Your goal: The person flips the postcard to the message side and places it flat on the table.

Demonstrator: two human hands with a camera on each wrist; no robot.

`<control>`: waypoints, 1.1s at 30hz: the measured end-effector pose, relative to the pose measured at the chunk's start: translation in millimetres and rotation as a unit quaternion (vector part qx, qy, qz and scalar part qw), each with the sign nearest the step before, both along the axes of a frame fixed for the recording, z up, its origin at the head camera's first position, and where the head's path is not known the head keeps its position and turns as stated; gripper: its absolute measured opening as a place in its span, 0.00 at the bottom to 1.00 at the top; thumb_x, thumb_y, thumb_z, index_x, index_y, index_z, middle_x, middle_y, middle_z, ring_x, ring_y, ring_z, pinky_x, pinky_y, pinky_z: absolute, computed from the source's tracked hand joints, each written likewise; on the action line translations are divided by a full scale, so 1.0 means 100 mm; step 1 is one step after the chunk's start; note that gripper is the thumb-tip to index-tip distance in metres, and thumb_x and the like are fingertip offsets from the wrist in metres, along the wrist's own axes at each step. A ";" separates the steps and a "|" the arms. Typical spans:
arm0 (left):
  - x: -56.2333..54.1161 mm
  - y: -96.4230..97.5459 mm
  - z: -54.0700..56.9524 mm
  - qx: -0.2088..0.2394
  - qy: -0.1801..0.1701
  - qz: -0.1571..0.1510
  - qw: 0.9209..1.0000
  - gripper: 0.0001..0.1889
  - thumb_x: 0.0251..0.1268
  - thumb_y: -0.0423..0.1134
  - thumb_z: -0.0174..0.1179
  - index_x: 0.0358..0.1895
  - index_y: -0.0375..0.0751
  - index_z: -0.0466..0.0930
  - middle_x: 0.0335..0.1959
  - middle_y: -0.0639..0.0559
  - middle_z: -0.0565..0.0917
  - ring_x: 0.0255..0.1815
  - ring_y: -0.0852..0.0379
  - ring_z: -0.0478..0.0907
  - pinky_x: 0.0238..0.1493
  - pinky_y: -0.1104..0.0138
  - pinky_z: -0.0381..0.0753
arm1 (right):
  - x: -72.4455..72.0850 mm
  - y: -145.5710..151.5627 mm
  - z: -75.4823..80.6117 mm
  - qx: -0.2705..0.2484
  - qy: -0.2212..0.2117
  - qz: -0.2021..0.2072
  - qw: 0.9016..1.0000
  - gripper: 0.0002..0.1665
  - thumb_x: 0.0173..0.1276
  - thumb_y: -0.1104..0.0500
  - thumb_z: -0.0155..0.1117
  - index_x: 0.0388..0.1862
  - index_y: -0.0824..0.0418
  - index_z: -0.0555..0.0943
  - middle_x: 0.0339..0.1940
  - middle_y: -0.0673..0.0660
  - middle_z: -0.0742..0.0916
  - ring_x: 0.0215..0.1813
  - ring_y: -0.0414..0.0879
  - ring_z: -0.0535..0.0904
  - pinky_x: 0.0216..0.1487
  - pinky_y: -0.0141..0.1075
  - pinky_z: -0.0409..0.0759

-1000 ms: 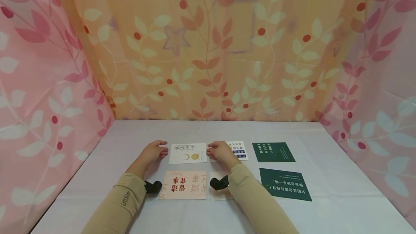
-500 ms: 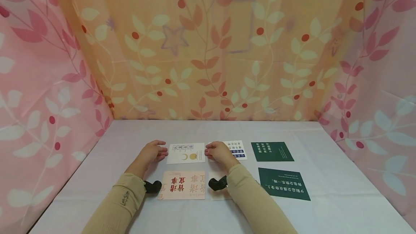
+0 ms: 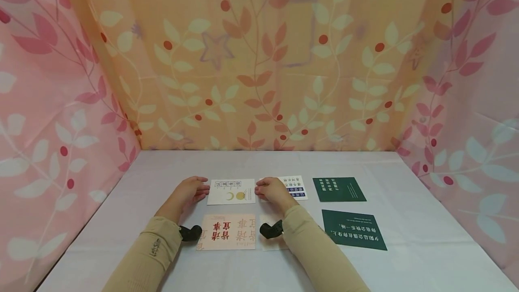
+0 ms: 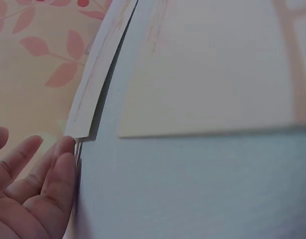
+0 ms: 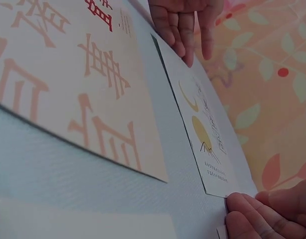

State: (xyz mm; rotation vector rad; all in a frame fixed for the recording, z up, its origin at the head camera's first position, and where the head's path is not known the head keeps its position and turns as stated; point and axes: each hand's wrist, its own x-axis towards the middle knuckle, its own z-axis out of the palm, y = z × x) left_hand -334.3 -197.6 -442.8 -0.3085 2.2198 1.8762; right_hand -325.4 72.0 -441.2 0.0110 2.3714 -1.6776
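Note:
A white postcard printed with a yellow moon and sun lies flat in the back row, between my two hands in the head view. My left hand has its fingertips at the card's left edge, fingers loosely extended. At the opposite edge are the fingertips of my right hand, also relaxed. The right wrist view shows both hands at the ends of this card. Beneath my right hand, partly covered, is a white postcard with blue bands. In front of the moon card lies a peach postcard with red characters.
A cream postcard is mostly hidden by my right forearm. Two dark green postcards lie to the right, one behind the other. White cloth covers the table, and patterned curtains stand at the back and sides.
The view shifts slightly, so the cards appear a little further left. My hands stay at the two ends of the moon card, their pose nearly the same.

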 end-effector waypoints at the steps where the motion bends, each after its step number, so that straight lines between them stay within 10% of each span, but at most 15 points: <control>1: 0.00 0.00 0.00 -0.006 0.005 -0.007 1.000 0.19 0.68 0.34 0.43 0.60 0.33 0.66 0.50 0.37 0.77 0.40 0.55 0.78 0.38 0.69 0.78 | 0.00 0.00 0.00 -0.001 -0.002 -0.002 1.000 0.14 0.65 0.65 0.54 0.49 0.67 0.77 0.40 0.57 0.83 0.41 0.43 0.80 0.44 0.34 0.79; 33: 0.05 0.07 -0.05 -0.082 0.025 -0.029 0.996 0.24 0.61 0.27 0.53 0.62 0.36 0.65 0.48 0.39 0.75 0.31 0.57 0.76 0.32 0.68 0.78 | -0.02 -0.01 -0.02 -0.002 0.000 -0.015 1.000 0.13 0.65 0.66 0.55 0.47 0.65 0.78 0.37 0.56 0.83 0.39 0.44 0.79 0.42 0.33 0.80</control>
